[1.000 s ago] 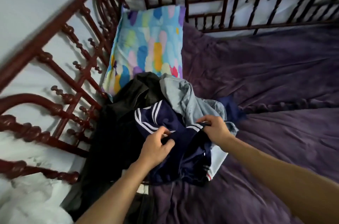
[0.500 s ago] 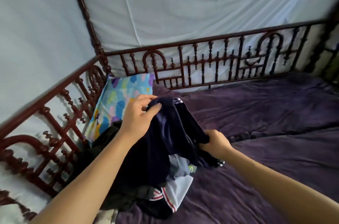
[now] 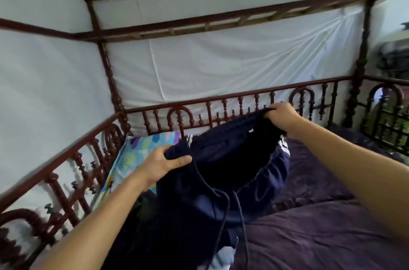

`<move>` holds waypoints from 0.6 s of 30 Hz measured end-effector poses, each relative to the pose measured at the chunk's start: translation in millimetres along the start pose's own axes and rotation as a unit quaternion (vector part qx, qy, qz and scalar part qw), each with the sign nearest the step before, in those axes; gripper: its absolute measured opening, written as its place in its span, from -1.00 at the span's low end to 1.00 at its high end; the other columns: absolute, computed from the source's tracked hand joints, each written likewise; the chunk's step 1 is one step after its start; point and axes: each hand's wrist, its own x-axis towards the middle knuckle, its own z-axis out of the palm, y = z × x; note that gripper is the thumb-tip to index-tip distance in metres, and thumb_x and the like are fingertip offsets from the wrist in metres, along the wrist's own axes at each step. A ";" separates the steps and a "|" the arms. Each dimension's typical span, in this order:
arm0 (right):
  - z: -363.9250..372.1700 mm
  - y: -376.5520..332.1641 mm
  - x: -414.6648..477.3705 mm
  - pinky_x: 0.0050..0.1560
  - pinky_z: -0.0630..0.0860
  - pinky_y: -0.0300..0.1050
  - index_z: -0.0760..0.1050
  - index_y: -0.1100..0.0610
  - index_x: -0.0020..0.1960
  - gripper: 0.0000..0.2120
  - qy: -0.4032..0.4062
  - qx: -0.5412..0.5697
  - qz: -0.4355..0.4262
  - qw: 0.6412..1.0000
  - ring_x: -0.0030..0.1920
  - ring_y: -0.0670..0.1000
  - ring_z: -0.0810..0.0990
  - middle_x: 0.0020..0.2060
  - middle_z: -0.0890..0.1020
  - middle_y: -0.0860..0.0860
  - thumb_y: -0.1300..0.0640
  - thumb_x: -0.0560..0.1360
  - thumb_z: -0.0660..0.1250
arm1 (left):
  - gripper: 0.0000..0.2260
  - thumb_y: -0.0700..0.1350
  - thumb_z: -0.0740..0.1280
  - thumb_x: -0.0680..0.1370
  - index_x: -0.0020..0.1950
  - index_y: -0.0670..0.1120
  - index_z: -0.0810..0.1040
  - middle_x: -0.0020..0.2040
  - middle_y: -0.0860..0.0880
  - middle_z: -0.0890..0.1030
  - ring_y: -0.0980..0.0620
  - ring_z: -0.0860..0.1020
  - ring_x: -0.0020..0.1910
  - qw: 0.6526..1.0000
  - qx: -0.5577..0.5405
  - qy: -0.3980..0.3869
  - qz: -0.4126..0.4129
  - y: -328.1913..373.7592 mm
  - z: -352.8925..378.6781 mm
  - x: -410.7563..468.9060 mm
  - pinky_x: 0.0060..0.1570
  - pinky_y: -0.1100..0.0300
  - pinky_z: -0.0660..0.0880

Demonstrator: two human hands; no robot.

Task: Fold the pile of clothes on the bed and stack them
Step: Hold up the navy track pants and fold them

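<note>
A pair of navy shorts (image 3: 221, 183) with white side stripes and dangling drawstrings hangs in the air above the bed, waistband spread wide. My left hand (image 3: 161, 162) grips the near left side of the waistband. My right hand (image 3: 282, 116) grips the far right side, raised higher. Below the shorts, a little of the clothes pile (image 3: 221, 258) shows as a light grey-white piece, and a dark garment (image 3: 141, 203) peeks out at the left. Most of the pile is hidden behind the shorts.
A purple bedcover (image 3: 321, 232) spreads to the right. A colourful pillow (image 3: 135, 154) leans in the left corner. Dark red carved wooden rails (image 3: 221, 103) edge the bed at the back and left, with white cloth behind and posts overhead.
Both hands have lifted the navy shorts off the pile and pulled apart, spreading the waistband. The right hand rose up and away; the view tilted upward.
</note>
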 end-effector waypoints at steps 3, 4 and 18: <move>-27.0 -49.7 5.5 -0.25 0.58 -0.19 0.62 0.22 -0.02 -0.81 -0.033 0.039 -0.016 0.999 -0.29 0.06 0.60 -0.24 0.62 0.14 0.39 0.41 0.36 | -0.74 -0.03 0.59 0.21 -0.18 -0.10 0.69 -0.18 -0.07 0.70 0.00 0.67 -0.21 0.996 0.001 0.034 0.079 50.2 -33.4 11.0 -0.16 0.17 0.59; -33.2 -60.8 6.9 -0.24 0.58 -0.18 0.62 0.23 0.00 -0.76 -0.041 0.036 -0.029 0.998 -0.26 0.08 0.59 -0.23 0.62 0.15 0.42 0.38 0.36 | -0.82 -0.10 0.56 0.27 -0.19 -0.11 0.67 -0.20 -0.06 0.69 0.01 0.64 -0.23 0.990 -0.014 0.085 0.111 64.8 -44.1 17.1 -0.14 0.15 0.58; -59.3 -127.4 -4.7 -0.37 0.59 -0.14 0.53 0.18 -0.10 -0.90 0.006 0.260 0.052 0.964 -0.47 -0.01 0.59 -0.42 0.62 0.05 0.15 0.50 0.29 | -0.51 0.21 0.56 0.24 -0.17 -0.17 0.53 -0.21 -0.12 0.66 -0.07 0.66 -0.23 0.962 -0.072 0.221 0.145 127.1 -133.9 61.6 -0.23 0.06 0.60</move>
